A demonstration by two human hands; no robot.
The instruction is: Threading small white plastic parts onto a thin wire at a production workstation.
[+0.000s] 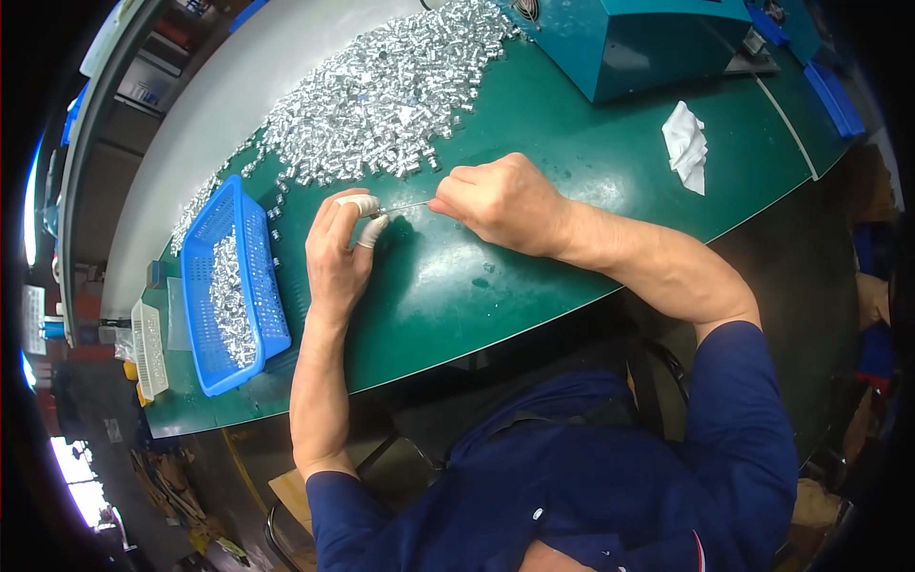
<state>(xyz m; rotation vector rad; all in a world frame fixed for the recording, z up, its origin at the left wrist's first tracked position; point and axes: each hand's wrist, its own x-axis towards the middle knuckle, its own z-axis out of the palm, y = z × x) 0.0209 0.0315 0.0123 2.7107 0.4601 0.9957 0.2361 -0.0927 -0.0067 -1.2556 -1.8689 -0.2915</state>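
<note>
Pinching a thin wire (405, 206) at both ends over the green table (534, 286): left hand (338, 253) with taped fingertips (362, 204) for protection, right hand (500, 202) clenched around it. Silver parts (381, 91) heaped within reach, basket (232, 286) alongside.

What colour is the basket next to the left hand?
Blue. The basket shows best in the head view, beside the left hand.
</note>
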